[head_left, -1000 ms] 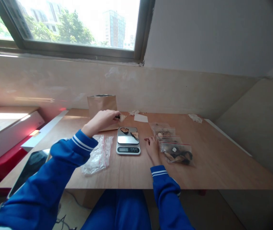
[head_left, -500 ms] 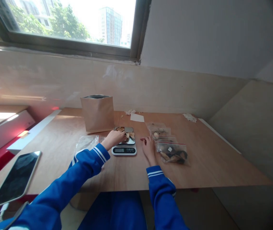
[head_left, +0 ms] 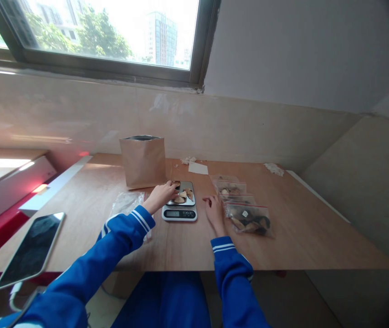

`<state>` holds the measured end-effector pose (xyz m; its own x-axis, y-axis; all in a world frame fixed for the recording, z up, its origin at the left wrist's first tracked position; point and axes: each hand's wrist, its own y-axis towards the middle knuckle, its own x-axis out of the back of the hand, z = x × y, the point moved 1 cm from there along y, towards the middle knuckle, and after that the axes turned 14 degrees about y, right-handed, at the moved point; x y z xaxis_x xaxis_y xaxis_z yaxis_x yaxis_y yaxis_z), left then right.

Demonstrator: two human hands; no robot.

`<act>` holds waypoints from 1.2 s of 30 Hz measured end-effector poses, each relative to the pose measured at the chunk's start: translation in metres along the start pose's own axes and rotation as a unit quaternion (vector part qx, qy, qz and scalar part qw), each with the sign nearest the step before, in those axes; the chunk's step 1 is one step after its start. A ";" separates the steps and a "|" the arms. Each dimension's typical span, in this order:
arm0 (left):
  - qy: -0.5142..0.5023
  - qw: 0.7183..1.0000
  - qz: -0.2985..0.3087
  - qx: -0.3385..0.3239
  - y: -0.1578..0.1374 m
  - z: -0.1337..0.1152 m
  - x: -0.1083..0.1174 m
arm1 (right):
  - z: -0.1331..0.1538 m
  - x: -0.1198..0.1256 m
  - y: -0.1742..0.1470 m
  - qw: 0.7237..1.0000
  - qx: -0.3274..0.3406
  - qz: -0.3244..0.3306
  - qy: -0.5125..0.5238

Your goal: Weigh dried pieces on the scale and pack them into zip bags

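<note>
Left hand (head_left: 160, 195) is seen at the near-left edge of the scale (head_left: 180, 206), its fingertips drawn together over the steel platform; whether a piece is actually pinched cannot be told, since the fingers hide the spot. Several dried slices (head_left: 182, 196) lie on the platform, tan and brown, just beside those fingertips. The scale's display faces the person, but its figures are too small to be read.

The right hand (head_left: 214, 211) is laid flat on the wooden table (head_left: 304, 232), fingers loosely spread — nothing is gripped. It sits between the scale and a row of filled zip bags (head_left: 247, 213), the nearest of which holds dark pieces and is just beside the hand.

A brown paper pouch (head_left: 143, 161) stands upright and open-topped behind the scale. Empty clear bags (head_left: 126, 203) with red seals are partly covered by the left sleeve. A dark-screened phone (head_left: 31, 248) overhangs the table's near-left corner — well apart from both hands.
</note>
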<state>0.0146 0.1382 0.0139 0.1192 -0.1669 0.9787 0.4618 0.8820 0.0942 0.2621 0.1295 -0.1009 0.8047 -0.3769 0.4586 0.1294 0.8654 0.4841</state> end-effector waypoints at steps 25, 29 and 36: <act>-0.549 0.773 -0.136 0.287 0.074 -0.016 -0.028 | 0.010 0.004 -0.001 1.000 -0.002 0.003 -0.005; -0.571 0.760 -0.139 0.276 0.085 -0.017 -0.024 | 0.013 0.004 -0.001 1.000 -0.005 0.000 -0.003; -0.551 0.780 -0.175 0.239 0.039 0.019 -0.022 | 0.013 0.004 -0.002 1.000 -0.006 -0.002 0.008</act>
<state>0.0135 0.1842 -0.0007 -0.8908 -0.1857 0.4148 -0.1149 0.9751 0.1898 0.2578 0.1222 -0.0900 0.8129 -0.3760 0.4448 0.1402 0.8675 0.4772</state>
